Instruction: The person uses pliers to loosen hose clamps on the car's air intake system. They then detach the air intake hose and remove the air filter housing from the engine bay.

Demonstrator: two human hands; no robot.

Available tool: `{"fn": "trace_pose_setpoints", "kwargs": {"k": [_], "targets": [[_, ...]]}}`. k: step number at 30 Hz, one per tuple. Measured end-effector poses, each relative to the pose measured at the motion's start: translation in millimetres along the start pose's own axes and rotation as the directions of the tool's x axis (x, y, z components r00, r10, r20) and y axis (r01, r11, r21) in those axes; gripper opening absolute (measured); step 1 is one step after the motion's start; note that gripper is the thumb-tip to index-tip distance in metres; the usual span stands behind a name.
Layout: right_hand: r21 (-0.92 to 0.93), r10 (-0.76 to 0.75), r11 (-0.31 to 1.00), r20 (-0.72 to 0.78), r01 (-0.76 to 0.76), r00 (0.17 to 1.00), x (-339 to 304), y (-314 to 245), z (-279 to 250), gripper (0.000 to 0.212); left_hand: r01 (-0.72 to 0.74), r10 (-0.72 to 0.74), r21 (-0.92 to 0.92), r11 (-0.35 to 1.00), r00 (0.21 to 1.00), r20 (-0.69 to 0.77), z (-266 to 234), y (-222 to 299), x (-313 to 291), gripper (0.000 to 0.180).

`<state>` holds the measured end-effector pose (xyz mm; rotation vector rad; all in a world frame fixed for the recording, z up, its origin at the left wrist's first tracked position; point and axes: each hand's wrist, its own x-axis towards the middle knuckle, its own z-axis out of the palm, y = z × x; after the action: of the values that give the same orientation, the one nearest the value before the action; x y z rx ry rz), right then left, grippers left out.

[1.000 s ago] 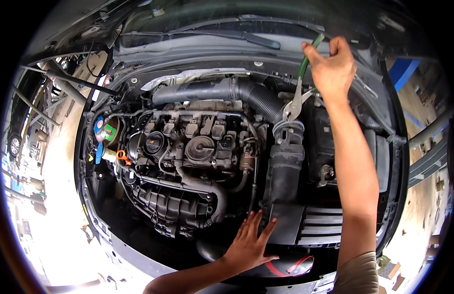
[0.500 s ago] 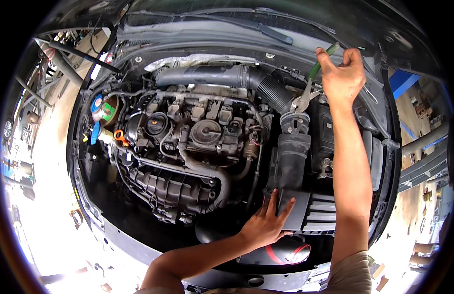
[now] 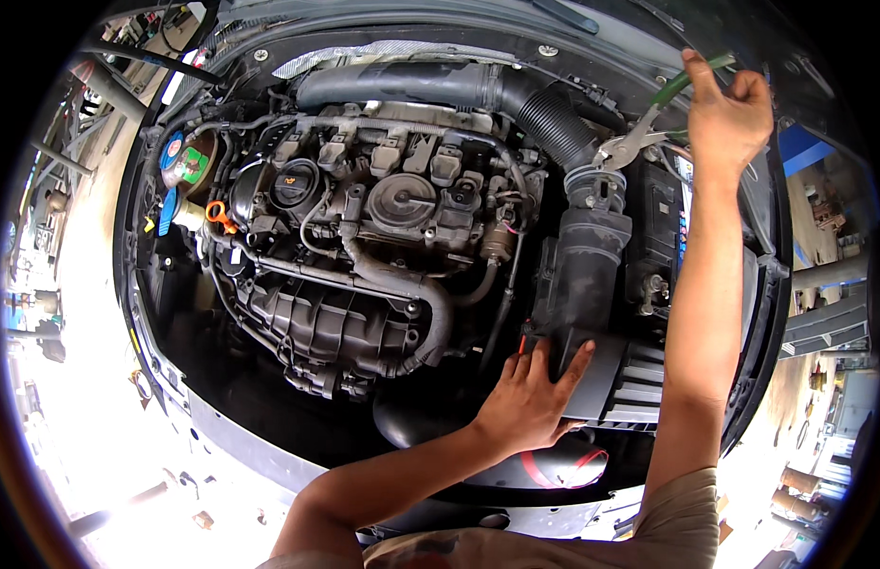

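My right hand [image 3: 729,119] is closed around the green-handled pliers [image 3: 639,138]. Their metal jaws sit at the clamp [image 3: 596,176] where the corrugated black hose [image 3: 557,123] meets the wide intake pipe [image 3: 584,251]. Whether the jaws grip the clamp is too small to tell. Nearer to me, my left hand [image 3: 527,406] rests with fingers apart on the edge of the black air filter box [image 3: 603,379], holding nothing. A small red piece [image 3: 523,341] shows beside its fingertips.
The engine [image 3: 364,218] fills the middle of the bay, with an orange dipstick handle [image 3: 220,217] at its left. A battery [image 3: 655,223] lies under my right forearm. Reservoirs with blue caps [image 3: 171,150] stand at the far left. A prop rod [image 3: 155,59] crosses the upper left.
The whole view has shifted, so the engine bay appears higher. The pliers' handles have swung to the right with my right hand, jaws still at the clamp. My left hand stays on the box.
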<state>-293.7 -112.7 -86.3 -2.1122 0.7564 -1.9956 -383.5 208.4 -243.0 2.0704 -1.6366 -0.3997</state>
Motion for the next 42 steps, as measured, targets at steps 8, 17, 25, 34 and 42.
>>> {"fn": "trace_pose_setpoints", "kwargs": {"k": [8, 17, 25, 34, 42], "targets": [[0.020, 0.095, 0.995, -0.045, -0.094, 0.994, 0.6, 24.4, -5.3, 0.069, -0.030, 0.029, -0.058, 0.998, 0.999, -0.019, -0.8, -5.4, 2.4, 0.118], [0.378, 0.279, 0.896, -0.072, -0.232, 0.958, -1.0, 28.2, -8.4, 0.047, 0.083, -0.108, -0.340, 0.937, 0.993, -0.054, 13.7, -11.8, -5.8, 0.134], [0.244, 0.136, 0.960, 0.015, -0.135, 0.991, 23.3, 78.2, -14.9, 0.026, 0.376, -0.332, -0.465, 0.802, 0.927, 0.177, 11.0, -11.6, -11.0, 0.134], [-0.265, -0.369, 0.859, 0.271, 0.438, 0.889, 77.9, 144.2, -25.2, 0.022, 0.433, -0.364, -0.650, 0.625, 0.898, 0.248, 24.6, -30.3, -4.1, 0.121], [-0.258, -0.466, 0.776, 0.381, 0.576, 0.799, 95.8, 157.6, -35.9, 0.037, 0.091, -0.295, -0.563, 0.821, 0.913, -0.283, 42.5, -35.6, 5.1, 0.097]]}}
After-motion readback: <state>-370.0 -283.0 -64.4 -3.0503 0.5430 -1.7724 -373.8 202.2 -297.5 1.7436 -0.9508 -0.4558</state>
